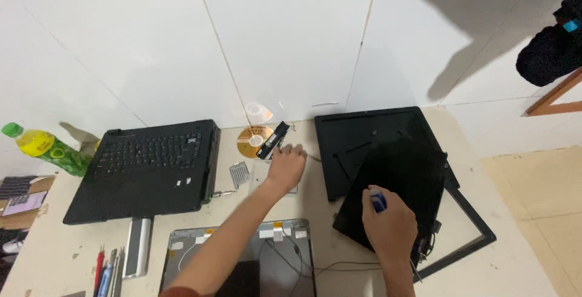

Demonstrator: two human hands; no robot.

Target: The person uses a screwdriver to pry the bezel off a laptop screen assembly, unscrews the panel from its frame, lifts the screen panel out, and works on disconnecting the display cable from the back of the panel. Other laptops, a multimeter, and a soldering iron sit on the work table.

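grey lid nearest, left hand mid-table

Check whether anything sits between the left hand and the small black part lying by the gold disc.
Nothing visible does. The left hand rests on the table with its fingertips just short of the small black part, which lies partly over the gold disc.

1. Matt black plastic laptop base with keys
2. Glossy black flat screen panel
3. Shiny gold round disc
4. Dull grey metal lid shell
5. Glossy white wall tiles
6. Clear green plastic bottle
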